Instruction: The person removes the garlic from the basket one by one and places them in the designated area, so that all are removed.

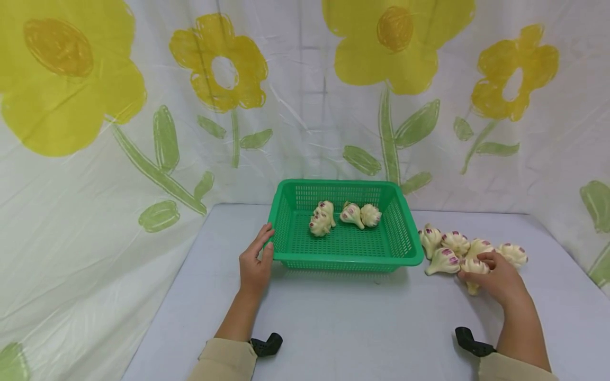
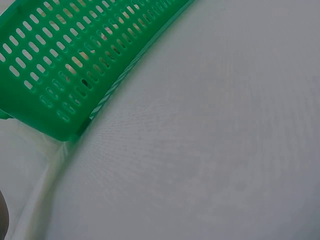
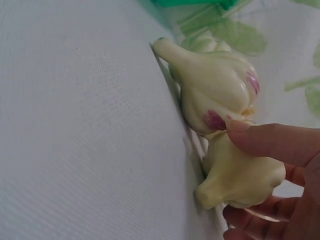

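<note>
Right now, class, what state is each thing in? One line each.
Green basket: upright, partly filled.
Garlic bulbs inside: whole, lying in two groups.
Left grip: resting against the basket's left side.
Held bulb: whole; whether lifted, unclear.
Right grip: pinching the held bulb.
Loose bulbs: whole, clustered beside the basket.
Backdrop: hanging, creased.

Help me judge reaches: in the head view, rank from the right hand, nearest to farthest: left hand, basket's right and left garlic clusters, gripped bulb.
1. Gripped bulb: in right hand.
2. Right cluster: inside the basket.
3. Left cluster: further left inside.
4. Left hand: at basket's left end.
</note>
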`<state>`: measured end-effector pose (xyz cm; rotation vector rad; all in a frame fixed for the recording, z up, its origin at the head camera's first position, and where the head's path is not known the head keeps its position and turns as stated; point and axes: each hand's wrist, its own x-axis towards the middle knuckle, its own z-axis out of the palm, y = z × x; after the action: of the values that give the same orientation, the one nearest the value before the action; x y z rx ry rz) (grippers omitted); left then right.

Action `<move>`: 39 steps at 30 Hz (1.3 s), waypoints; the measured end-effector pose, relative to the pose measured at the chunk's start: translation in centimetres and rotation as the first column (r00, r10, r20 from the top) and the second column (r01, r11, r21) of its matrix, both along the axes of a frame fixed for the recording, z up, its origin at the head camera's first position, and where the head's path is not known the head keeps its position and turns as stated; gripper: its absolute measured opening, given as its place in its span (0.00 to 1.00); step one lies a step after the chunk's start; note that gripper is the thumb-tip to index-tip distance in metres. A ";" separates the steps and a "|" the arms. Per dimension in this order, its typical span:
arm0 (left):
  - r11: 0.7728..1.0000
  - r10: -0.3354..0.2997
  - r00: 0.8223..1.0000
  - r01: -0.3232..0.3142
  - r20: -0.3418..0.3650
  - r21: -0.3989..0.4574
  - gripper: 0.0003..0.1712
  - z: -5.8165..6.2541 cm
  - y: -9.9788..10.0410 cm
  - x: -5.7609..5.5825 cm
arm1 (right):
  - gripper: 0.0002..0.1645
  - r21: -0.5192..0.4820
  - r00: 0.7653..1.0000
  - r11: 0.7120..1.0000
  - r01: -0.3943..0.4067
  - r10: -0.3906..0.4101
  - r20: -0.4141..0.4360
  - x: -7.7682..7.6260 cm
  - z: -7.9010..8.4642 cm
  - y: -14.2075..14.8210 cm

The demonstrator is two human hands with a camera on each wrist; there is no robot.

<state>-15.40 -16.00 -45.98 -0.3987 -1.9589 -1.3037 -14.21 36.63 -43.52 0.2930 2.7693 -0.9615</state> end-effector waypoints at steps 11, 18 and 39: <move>1.000 0.004 1.000 -0.004 -0.017 -0.008 0.17 1.0 0.5 0.4 | 0.57 -0.012 1.000 1.000 0.017 -0.017 0.025 0.1 0.1 0.0; 1.000 0.011 1.000 -0.011 -0.017 -0.007 0.17 1.1 0.5 0.4 | 0.58 -0.016 0.999 1.000 0.027 -0.026 0.018 0.1 0.0 -0.2; 1.000 0.010 1.000 -0.010 -0.017 0.000 0.17 1.1 0.5 0.7 | 0.57 0.009 1.000 1.000 0.003 -0.003 0.009 0.1 0.4 -0.3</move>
<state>-14.74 -15.51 -44.86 -0.3985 -1.9445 -1.2891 -14.07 36.32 -43.11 0.3024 2.7663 -0.9463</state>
